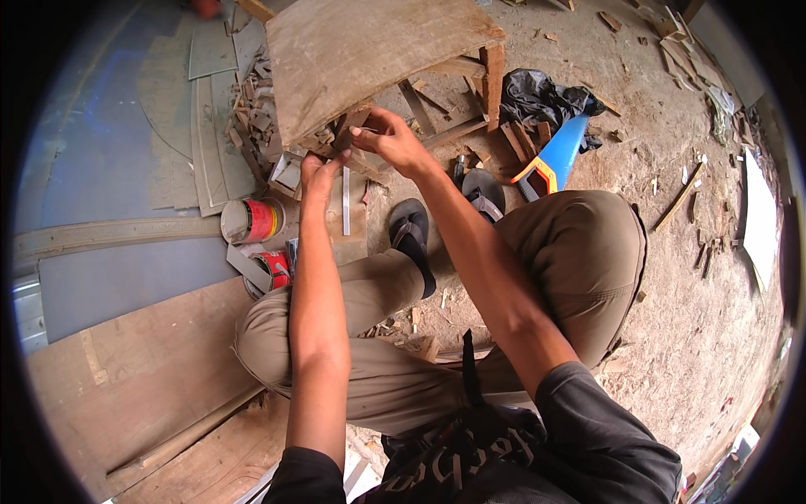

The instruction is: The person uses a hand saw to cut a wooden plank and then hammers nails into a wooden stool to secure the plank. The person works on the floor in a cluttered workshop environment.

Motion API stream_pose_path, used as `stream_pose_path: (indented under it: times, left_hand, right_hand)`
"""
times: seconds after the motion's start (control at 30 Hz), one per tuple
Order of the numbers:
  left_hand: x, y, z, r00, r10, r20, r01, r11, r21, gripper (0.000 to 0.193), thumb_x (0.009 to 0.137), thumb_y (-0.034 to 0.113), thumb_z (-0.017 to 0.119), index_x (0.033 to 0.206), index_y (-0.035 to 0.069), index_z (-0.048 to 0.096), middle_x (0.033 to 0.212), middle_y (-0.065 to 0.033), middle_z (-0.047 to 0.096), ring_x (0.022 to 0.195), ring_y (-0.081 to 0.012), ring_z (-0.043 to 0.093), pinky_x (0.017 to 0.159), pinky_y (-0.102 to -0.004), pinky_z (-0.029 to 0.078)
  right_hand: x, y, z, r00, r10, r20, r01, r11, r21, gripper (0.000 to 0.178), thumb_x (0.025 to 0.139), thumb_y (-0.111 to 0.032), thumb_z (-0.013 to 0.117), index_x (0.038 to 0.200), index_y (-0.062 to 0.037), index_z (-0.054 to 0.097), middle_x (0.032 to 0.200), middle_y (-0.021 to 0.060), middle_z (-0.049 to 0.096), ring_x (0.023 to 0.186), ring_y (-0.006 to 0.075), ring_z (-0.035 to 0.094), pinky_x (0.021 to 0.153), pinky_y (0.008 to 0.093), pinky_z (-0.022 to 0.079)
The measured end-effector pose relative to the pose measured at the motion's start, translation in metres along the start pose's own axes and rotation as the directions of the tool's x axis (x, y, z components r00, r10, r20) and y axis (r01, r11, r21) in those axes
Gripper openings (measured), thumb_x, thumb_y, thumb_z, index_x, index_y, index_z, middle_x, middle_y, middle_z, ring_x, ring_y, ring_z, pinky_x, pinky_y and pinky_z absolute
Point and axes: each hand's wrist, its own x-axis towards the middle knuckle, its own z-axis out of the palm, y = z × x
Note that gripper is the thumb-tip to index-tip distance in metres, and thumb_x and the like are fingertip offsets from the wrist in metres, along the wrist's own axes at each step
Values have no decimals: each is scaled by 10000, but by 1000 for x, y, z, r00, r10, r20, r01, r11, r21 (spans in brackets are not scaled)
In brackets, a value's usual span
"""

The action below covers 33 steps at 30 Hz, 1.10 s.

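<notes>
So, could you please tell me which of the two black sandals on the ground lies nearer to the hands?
The left black sandal, beside the metal ruler. It lies below the left hand; the other black sandal sits further right, by the blue handsaw.

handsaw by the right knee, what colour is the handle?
Orange and black handle on the handsaw, with a blue blade cover. It shows clearly in the head view.

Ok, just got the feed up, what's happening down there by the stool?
A person squats on a dirt floor at a low wooden stool. Both hands are at its front edge: the left hand presses from below, and the right hand pinches a small wood piece there. A metal ruler lies just below on a board. Two red cans sit to the left, a blue handsaw to the right.
</notes>
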Motion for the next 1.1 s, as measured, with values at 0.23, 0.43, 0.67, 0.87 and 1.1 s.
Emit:
stream_pose_path:
  times: [0.23,0.43,0.67,0.87,1.1]
  left_hand:
    - [0,-3,-4,1000,-26,-5,26,999,43,371,789,72,746,1136,-13,645,1125,-62,670,1007,-154,609,902,-284,441]
    - [-2,0,0,999,-50,-3,50,998,33,378,806,111,751,1147,-11,641,1130,-56,669,1019,-143,600,913,-280,429]
    - [-2,-7,-4,1000,-18,-4,18,1000,-26,444,814,114,752,1212,-9,595,1190,-57,633,1094,-156,573,963,-294,415]
    - [0,-4,-1,999,-42,17,41,998,38,441,800,131,763,1191,-7,612,1164,-55,641,1072,-156,587,943,-297,431]
    - [-1,-6,-6,998,-60,22,60,998,38,380,805,95,734,1161,7,634,1125,-43,653,1043,-152,601,927,-295,444]
  right_hand:
    - [0,4,4,1000,-15,2,15,999,-31,301,915,-108,627,1182,13,557,1114,94,632,1013,167,592,898,306,475]
    - [2,12,1,999,-52,11,53,998,-36,286,924,-105,614,1178,10,553,1102,87,627,990,159,593,883,301,479]
    - [2,8,4,1000,11,-10,-12,995,-97,267,928,-102,607,1164,15,567,1094,90,633,1002,161,588,906,303,461]
    - [3,14,5,996,-86,2,85,993,-87,244,937,-92,597,1154,16,574,1106,69,641,1033,153,572,935,312,439]
    - [1,4,12,999,-41,12,42,986,-159,266,952,-82,574,1198,20,562,1123,72,643,1048,137,569,946,308,436]
